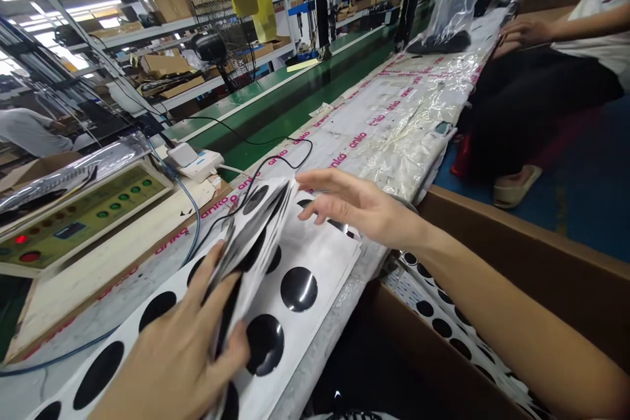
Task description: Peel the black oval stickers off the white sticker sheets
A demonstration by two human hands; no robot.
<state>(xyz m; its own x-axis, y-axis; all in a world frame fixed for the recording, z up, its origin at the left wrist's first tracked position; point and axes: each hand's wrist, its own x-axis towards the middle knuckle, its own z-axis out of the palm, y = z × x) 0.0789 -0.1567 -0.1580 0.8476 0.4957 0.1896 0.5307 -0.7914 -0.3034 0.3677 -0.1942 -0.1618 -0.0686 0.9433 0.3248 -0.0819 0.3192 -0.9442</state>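
Several thin white sheets with black discs (268,243) are gripped by my left hand (172,348), its fingers and thumb wrapped round their folded-up part. The sheets bend upward and their top edges fan slightly apart. Beneath them, more of the same white sheet with glossy black discs (299,289) lies flat on the table and runs toward the lower left. My right hand (352,203) hovers at the upper right end of the folded sheets, fingers stretched and apart, with nothing visible in it. Whether its fingertips touch the sheet edge I cannot tell.
A control box with green buttons and a red light (83,223) stands at left, near a power strip (201,164) and loose cables. Below right, an open cardboard box (531,243) holds more disc sheets (443,328). A co-worker (541,79) sits at far right. A green conveyor (275,105) runs behind.
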